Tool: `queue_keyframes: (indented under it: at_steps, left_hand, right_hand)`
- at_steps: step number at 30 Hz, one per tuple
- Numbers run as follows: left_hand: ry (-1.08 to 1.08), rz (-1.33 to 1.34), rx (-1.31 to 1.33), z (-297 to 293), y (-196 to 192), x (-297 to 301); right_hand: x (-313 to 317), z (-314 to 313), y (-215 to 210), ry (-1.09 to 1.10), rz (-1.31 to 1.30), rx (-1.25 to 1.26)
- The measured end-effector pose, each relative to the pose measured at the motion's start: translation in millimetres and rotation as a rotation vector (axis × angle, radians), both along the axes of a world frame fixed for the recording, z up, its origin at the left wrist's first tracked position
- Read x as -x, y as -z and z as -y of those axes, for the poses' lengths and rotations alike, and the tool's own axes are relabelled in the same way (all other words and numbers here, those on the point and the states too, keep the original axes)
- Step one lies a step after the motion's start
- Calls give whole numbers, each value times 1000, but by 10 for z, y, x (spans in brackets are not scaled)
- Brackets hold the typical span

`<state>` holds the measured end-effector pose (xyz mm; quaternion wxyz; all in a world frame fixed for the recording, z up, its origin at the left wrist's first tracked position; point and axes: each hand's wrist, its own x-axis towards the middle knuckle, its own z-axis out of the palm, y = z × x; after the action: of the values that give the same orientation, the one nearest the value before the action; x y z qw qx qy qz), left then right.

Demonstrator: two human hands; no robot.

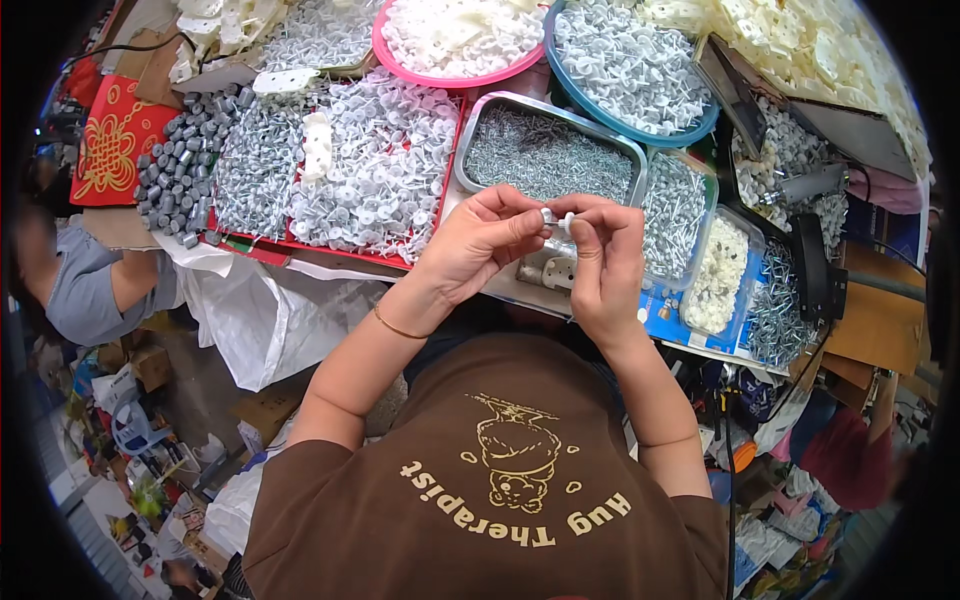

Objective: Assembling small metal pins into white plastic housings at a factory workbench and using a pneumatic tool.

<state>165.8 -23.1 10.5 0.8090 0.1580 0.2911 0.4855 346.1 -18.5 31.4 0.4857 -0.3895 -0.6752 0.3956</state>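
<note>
Both hands meet in front of my chest, fingertips almost touching. Between thumb and index finger, my left hand (475,245) pinches a small round silvery piece (547,216). My right hand (607,265) pinches a small white plastic part with a disc-shaped head (567,222). A short thin pin seems to run between the two pieces; whether they are joined I cannot tell. Under the hands, a white plastic piece with holes (557,272) lies at the table's near edge. Just beyond them stands a metal tray (462,160) of small screws.
Left are grey metal cylinders (190,140) and white disc-headed parts (380,160) in a red tray. Pink (380,48) and blue (712,122) basins stand at the back. Screws (780,310) and a clear box (690,310) lie right. Another person's arm (135,280) shows at left.
</note>
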Motion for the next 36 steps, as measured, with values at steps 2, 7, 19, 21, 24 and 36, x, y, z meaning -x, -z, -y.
queue_keyframes:
  at_steps: [2, 7, 19, 21, 24, 36]
  left_hand:
    - [2, 120, 21, 9, 32, 26]
    - [-24, 131, 49, 35, 19, 26]
    - [-232, -154, -155, 113, 18, 140]
    - [-190, -604, -340, 130, -171, 32]
    - [-110, -1127, -837, 182, -172, -197]
    - [-44, -1377, -1044, 144, -80, -356]
  right_hand:
    - [1, -11, -51, -29, -41, 60]
    - [42, -14, -92, -39, -2, 51]
    - [167, -423, -383, -63, 155, 113]
    - [173, -749, -92, -63, 427, 67]
    - [308, -950, 207, -112, 657, -53]
    - [145, -899, 61, -111, 666, -142]
